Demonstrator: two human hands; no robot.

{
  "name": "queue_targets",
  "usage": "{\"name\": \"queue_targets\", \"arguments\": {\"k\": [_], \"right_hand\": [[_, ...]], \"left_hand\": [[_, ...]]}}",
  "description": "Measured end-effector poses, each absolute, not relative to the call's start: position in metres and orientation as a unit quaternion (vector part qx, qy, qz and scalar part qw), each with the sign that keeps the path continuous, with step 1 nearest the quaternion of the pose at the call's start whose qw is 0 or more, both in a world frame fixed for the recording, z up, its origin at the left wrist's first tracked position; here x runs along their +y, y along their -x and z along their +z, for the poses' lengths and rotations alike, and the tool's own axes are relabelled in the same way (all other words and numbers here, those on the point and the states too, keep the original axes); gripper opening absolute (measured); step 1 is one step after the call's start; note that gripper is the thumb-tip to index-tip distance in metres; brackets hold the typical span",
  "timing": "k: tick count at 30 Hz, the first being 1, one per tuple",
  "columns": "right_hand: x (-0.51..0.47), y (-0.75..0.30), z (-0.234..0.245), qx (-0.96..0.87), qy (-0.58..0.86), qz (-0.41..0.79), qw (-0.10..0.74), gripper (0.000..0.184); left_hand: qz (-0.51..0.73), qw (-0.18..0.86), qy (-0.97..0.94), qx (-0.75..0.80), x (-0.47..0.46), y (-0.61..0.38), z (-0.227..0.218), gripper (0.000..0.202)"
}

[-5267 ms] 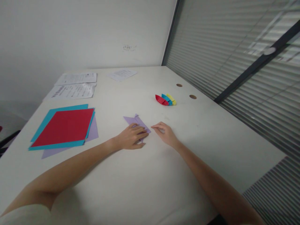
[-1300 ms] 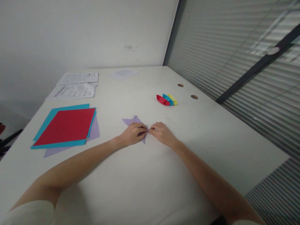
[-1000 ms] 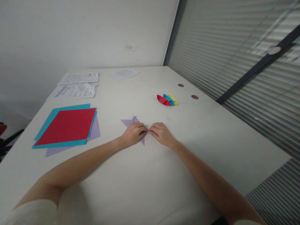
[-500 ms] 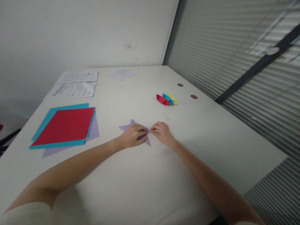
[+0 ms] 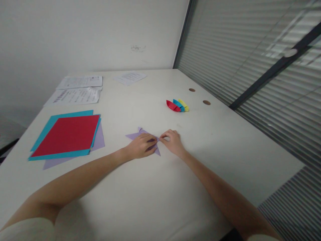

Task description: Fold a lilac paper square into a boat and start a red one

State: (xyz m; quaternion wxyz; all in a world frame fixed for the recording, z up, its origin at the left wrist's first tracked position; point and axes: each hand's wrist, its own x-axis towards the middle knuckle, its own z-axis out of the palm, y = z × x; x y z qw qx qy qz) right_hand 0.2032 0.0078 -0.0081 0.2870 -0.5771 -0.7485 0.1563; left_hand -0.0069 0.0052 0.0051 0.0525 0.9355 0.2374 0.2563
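A folded sheet of purple paper (image 5: 133,135) lies on the white table, with pointed corners sticking out to the left, at the back and toward me. My left hand (image 5: 142,145) rests over its middle, fingers curled and pressing it near the right side. At the paper's right corner my right hand (image 5: 172,142) pinches the tip between thumb and fingers. The two hands' fingertips nearly meet there. Part of the paper is hidden under my left hand, so its inner folds do not show.
Left of my arm lies a stack of coloured sheets, a red sheet (image 5: 69,135) on top. Small folded paper boats (image 5: 173,106) in red, blue and yellow sit together behind my right hand. Printed papers (image 5: 75,96) lie farther back. Window blinds (image 5: 250,67) border the right side.
The view has shifted slightly. Both hands keep nearly the same place on the purple paper, with no clear change in its shape.
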Motion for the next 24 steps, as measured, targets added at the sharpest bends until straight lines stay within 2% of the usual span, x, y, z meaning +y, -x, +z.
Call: {"name": "queue_targets", "arguments": {"k": [12,20,24], "right_hand": [[0.0097,-0.2032,-0.0112,-0.745,0.574,0.146,0.308,0.011],[0.0096,-0.2027,-0.0101,-0.746,0.572,0.151,0.307,0.011],[0.0096,-0.2026,-0.0112,-0.744,0.574,0.15,0.306,0.011]], "left_hand": [[0.242,0.048,-0.942,0.229,0.0063,0.008,0.0058,0.027],[0.263,0.109,-0.916,0.282,0.0073,0.0063,0.0026,0.027],[0.244,0.091,-0.925,0.277,0.0079,0.0068,0.0016,0.031]]}}
